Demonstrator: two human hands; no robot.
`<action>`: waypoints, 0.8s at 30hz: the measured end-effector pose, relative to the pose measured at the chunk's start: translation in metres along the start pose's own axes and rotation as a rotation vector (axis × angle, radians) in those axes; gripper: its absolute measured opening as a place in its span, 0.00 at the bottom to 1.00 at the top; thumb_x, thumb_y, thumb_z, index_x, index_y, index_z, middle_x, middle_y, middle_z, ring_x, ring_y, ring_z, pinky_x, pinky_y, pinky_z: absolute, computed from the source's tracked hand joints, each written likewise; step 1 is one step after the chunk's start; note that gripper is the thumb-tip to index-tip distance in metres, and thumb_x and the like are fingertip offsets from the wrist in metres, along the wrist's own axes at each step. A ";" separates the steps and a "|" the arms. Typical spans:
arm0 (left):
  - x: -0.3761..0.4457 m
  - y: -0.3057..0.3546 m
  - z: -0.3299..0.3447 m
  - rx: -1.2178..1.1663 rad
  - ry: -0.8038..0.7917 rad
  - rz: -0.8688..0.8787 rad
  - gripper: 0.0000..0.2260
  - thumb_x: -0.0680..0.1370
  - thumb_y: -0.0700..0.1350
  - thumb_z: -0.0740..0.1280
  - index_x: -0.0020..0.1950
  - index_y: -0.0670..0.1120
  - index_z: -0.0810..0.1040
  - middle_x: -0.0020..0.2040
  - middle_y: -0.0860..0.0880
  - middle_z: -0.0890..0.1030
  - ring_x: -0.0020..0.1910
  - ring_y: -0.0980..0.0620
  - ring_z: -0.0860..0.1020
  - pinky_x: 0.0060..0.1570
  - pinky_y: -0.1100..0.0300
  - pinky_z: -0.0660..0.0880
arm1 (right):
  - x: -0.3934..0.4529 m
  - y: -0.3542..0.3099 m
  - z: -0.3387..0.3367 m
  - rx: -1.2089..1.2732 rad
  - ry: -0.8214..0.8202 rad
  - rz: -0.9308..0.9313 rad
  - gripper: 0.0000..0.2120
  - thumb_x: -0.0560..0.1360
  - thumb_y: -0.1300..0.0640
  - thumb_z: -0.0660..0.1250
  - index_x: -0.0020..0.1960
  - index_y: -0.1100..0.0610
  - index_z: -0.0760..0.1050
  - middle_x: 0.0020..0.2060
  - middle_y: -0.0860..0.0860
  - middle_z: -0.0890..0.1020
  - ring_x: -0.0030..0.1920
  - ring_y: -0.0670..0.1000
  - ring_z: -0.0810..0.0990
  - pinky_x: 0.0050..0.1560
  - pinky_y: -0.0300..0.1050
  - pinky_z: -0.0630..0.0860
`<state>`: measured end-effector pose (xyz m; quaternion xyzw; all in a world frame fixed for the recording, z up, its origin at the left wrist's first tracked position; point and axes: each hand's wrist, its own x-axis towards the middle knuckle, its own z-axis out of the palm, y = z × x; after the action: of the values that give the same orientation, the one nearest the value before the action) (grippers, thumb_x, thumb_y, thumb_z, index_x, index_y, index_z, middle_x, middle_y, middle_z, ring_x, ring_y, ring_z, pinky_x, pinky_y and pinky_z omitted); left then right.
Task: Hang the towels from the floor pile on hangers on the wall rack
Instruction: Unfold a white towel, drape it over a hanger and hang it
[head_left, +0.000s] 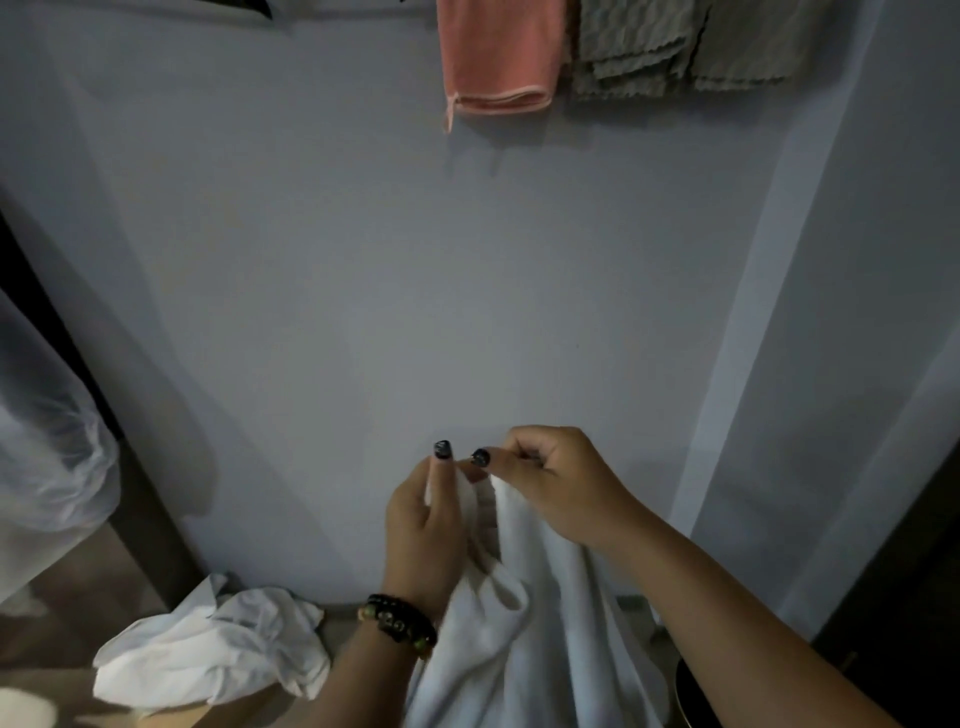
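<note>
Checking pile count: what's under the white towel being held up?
The white towel, pinched by the left hand and right hand, covers the floor below; beside it lies another crumpled white towel.

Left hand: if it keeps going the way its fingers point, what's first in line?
Probably the wall. The left hand grips the white towel, fingers pointing up and forward; depth is unclear.

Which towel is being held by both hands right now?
The white towel at bottom centre, pinched by the left hand and right hand; others hang or lie on the floor.
</note>
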<state>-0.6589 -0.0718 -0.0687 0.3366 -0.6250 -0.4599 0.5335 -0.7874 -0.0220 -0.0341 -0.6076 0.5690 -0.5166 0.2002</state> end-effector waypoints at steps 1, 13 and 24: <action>-0.001 0.000 0.005 0.021 -0.020 0.037 0.20 0.81 0.51 0.55 0.32 0.44 0.70 0.24 0.55 0.69 0.24 0.59 0.67 0.27 0.64 0.66 | 0.002 -0.004 0.002 0.009 -0.016 -0.007 0.24 0.72 0.46 0.68 0.31 0.65 0.68 0.23 0.44 0.62 0.26 0.42 0.59 0.28 0.34 0.58; -0.005 -0.005 0.041 -0.046 0.003 -0.162 0.22 0.83 0.53 0.55 0.31 0.45 0.61 0.25 0.51 0.61 0.26 0.53 0.59 0.28 0.57 0.58 | -0.008 0.021 -0.015 0.072 0.069 0.112 0.26 0.68 0.41 0.69 0.30 0.64 0.67 0.25 0.48 0.63 0.27 0.45 0.60 0.28 0.37 0.58; 0.011 -0.011 0.026 -0.222 0.129 -0.462 0.23 0.83 0.54 0.57 0.30 0.46 0.60 0.24 0.51 0.63 0.20 0.54 0.62 0.20 0.67 0.59 | -0.037 0.071 -0.035 -0.092 0.021 0.279 0.07 0.71 0.52 0.74 0.37 0.51 0.78 0.28 0.46 0.74 0.30 0.44 0.69 0.34 0.38 0.66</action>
<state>-0.6870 -0.0802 -0.0751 0.4385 -0.4420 -0.6127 0.4868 -0.8450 0.0046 -0.0941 -0.5257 0.6730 -0.4638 0.2359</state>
